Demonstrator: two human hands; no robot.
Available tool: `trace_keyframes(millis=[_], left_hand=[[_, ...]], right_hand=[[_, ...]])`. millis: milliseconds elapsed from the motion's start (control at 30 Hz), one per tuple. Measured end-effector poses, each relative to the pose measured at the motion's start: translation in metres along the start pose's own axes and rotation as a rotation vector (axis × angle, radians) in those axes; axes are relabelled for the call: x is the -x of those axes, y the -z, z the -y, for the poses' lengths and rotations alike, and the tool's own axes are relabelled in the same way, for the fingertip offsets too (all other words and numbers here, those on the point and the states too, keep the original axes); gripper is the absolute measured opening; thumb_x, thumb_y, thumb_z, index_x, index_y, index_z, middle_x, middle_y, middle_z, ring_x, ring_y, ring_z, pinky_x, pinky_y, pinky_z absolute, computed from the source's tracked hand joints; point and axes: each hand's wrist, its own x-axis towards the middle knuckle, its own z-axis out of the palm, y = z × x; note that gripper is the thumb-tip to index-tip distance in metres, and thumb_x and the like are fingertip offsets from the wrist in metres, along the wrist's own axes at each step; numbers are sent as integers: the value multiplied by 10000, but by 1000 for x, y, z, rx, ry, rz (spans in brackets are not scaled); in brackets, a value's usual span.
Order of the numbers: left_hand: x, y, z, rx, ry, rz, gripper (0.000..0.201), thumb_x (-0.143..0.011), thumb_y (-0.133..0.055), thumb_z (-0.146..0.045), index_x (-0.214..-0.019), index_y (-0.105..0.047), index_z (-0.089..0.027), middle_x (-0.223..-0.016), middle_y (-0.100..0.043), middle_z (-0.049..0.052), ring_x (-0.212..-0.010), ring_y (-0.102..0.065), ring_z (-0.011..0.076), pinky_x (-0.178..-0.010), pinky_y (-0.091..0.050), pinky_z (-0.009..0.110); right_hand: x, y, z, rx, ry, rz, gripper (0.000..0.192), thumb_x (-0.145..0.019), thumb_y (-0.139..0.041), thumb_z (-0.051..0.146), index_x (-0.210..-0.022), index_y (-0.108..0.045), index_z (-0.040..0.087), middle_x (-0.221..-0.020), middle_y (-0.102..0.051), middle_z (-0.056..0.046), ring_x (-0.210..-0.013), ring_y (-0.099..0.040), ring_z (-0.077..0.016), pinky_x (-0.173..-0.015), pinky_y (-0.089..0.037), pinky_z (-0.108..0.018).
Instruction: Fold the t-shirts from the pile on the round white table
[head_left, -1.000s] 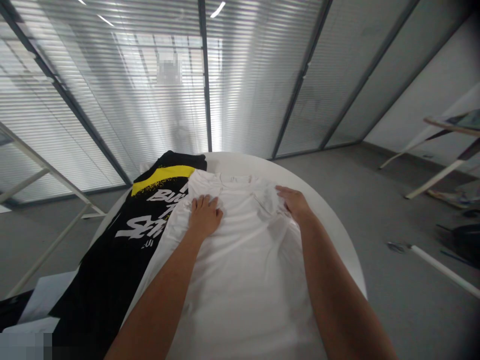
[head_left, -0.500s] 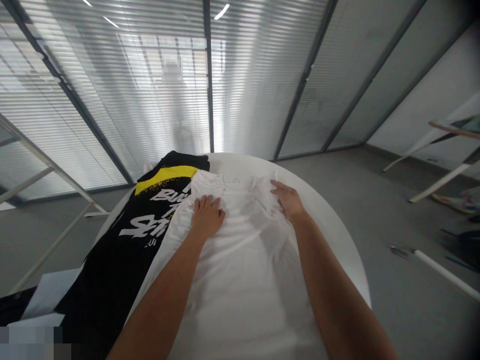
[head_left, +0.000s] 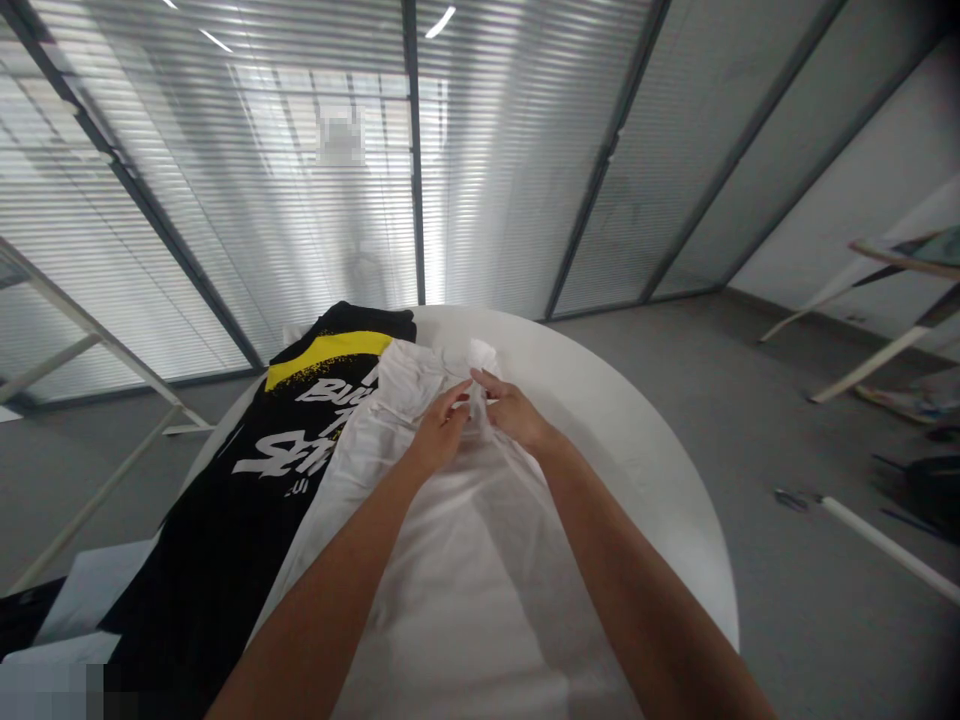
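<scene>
A white T-shirt lies spread along the round table, its neck end at the far side. My right hand pinches the shirt's right side near the shoulder, and the cloth there is gathered and raised inward. Close beside it, my left hand has its fingers bent round the same bunched cloth near the collar; the fingertips are partly hidden. Both forearms pass over the shirt. Under its left edge lies a black T-shirt with a yellow band and white lettering.
The white round table shows its bare rim on the right. A glass wall with blinds stands behind it. White metal legs rise at the left. Scissors and a white bar appear at the right.
My right hand has moved left with the shirt's right edge, baring more table. My left hand has shifted slightly right, from lying flat on the shirt to the gathered cloth.
</scene>
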Motion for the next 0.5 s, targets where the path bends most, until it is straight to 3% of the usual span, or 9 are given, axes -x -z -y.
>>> trace_keyframes(millis=[67,133,233,367,500], left_hand=[[1,-4,-2,84,70,25,506,-895,-459,-263,-1399,-486,-239,-1280,-589,88,-805,-644,113,-716,-534,258],[1,-5,-2,126,102,22,517,-889,-472,-266,-1406,-478,-238,-1306,-573,92,-745,-629,93,-654,-527,235],[0,-6,-1,105,87,-4,515,-879,-510,-285,-1390,-496,-218,-1357,-537,110,-760,-626,99,-642,-523,232],[1,-7,-2,-33,44,-32,656,-797,-655,-308,-1412,-466,-178,-1347,-542,147,-836,-632,151,-766,-536,303],[4,-8,-4,-146,75,-73,760,-764,-689,-258,-1452,-377,-179,-1334,-562,157,-910,-651,198,-857,-518,361]], right_hand=[[1,-6,0,-50,-37,6,762,-490,-499,66,-1217,-666,222,-1298,-609,-46,-1163,-551,-232,-892,-470,-296],[3,-10,2,-133,-117,26,840,-482,-492,71,-1304,-600,205,-1122,-681,-43,-951,-622,-207,-744,-493,-277],[6,-15,6,-292,-217,53,947,-483,-484,99,-1428,-459,153,-862,-685,-7,-670,-581,-147,-567,-430,-235],[8,-21,15,-409,-242,15,879,-509,-517,144,-1388,-501,151,-805,-670,-9,-655,-561,-148,-537,-401,-228],[13,-25,22,-449,-256,43,859,-500,-520,155,-1359,-529,173,-855,-687,-27,-751,-594,-175,-617,-445,-250]])
